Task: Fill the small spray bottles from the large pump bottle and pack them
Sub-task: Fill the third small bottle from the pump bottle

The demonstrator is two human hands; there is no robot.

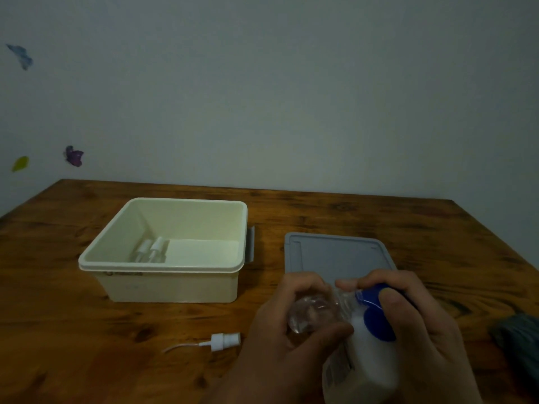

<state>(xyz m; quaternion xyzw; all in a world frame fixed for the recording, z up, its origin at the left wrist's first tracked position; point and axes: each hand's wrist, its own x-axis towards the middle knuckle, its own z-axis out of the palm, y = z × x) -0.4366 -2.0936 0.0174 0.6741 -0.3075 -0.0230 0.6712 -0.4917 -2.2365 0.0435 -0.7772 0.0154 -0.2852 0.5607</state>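
- While the small spray bottle (pixel 313 312) is filled, the left hand (pixel 291 325) keeps its grip curled round the clear body, mouth tipped toward the blue nozzle (pixel 368 295) of the large pump bottle (pixel 367 360).
- Right hand (pixel 420 322): grip wrapped over the blue pump head, fingers curled; the white body stands on the counter (pixel 73 360) directly below.
- Handling judgement: the small bottle looks light, thin-walled and slippery if wet; hold it mid-body, not at the neck. The pump bottle appears heavier and stiff; steady it at the head.
- Left of the pump bottle, the removed spray cap (pixel 224 341) with dip tube lies on the counter.
- Beyond the pump bottle lies the grey lid (pixel 335 252).
- Farther left, the cream box (pixel 175 284) holds two capped small bottles (pixel 151 250).
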